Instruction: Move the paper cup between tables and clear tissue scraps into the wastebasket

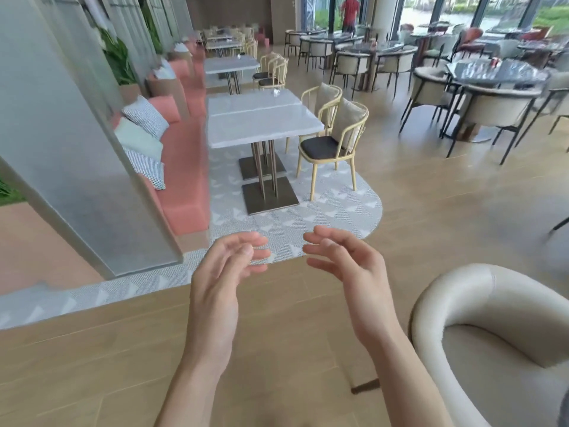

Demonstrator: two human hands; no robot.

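— Bare skin only, nothing between my fingers. My left hand [220, 272] and my right hand [348, 266] are raised in front of me over the wooden floor [277, 349], palms turned to each other, fingers loose and spread. Neither one holds anything.

— And the paper cup?

— I cannot find a cup that I am sure of. On the far edge of the nearest white table [261, 118] there is a small pale thing [276, 93]; it may be tissue scraps, but it is too small to tell. A similar speck [238, 57] sits on the next table behind.

— The wastebasket?

— Not in view. I see the pink bench [184, 167], yellow chairs [335, 140] and a cream armchair [480, 328] at my right.

— So how far are we?

— I judge we are between steps: hands free, the table well apart from me. If those specks are tissue, the clearing is left to do. The cup move I cannot confirm.
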